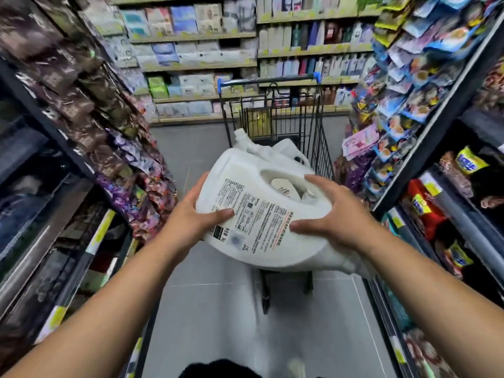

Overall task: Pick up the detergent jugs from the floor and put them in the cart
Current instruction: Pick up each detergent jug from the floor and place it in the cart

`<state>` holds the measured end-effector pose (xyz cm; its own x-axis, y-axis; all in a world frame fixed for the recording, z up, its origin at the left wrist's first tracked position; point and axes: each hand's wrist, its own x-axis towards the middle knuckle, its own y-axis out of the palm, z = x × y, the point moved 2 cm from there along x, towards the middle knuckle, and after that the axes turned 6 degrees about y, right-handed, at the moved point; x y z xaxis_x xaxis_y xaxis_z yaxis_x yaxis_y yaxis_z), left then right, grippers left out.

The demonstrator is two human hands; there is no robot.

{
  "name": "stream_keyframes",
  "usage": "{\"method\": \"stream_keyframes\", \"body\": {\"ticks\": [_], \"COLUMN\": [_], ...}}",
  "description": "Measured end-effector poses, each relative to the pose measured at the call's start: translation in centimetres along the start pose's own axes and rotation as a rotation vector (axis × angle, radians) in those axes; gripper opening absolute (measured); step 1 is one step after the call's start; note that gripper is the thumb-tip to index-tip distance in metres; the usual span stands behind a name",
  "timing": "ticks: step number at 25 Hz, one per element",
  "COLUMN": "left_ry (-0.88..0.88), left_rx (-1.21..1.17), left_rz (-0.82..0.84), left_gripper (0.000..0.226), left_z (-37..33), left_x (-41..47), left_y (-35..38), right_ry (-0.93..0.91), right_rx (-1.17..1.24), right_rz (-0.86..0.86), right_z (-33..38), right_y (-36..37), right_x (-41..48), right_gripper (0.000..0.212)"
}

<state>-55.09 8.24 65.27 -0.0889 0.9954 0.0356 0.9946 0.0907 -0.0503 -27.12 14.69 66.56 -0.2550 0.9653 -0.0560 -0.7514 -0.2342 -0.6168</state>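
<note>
Jugs: 2 white. 1 jug [261,214] was clasped between left hand [191,214] and right hand [335,211] above cart [272,85]; second jug [289,151] lay inside. Grey tiled floor [300,323], shelved aisle.

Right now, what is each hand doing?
Left hand: gripping the white detergent jug on its left side.
Right hand: gripping the same jug by its handle side.

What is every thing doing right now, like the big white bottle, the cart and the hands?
held jug: tipped on its side, gripped by both hands, above the cart
left hand: gripping the jug
right hand: gripping the jug
second jug: lying in the cart
cart: standing in the aisle
</note>
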Motion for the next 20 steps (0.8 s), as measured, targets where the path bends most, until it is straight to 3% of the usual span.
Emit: {"method": "stream_keyframes", "body": {"ticks": [4,13,17,20], "left_ry": [-0.049,-0.190,-0.213,-0.226], "left_rx": [0.007,0.075,0.142,0.150], "left_rz": [-0.005,0.169,0.290,0.294], "left_gripper": [0.079,0.079,0.077,0.073], "left_z": [1.9,7.9,10.8,13.0], "left_x": [8.7,31.6,38.1,41.0], "left_y": [-0.7,-2.5,-2.4,-1.7], "right_ry": [0.073,0.276,0.379,0.437], "right_rx": [0.028,0.053,0.048,0.054], "right_rz": [0.050,-0.036,-0.055,-0.038], "right_z": [-2.0,-7.3,-9.7,-11.2], "right_y": [0.4,3.1,4.1,4.7], "right_x": [8.9,26.6,31.4,33.9], "right_gripper": [0.109,0.113,0.117,0.107]}}
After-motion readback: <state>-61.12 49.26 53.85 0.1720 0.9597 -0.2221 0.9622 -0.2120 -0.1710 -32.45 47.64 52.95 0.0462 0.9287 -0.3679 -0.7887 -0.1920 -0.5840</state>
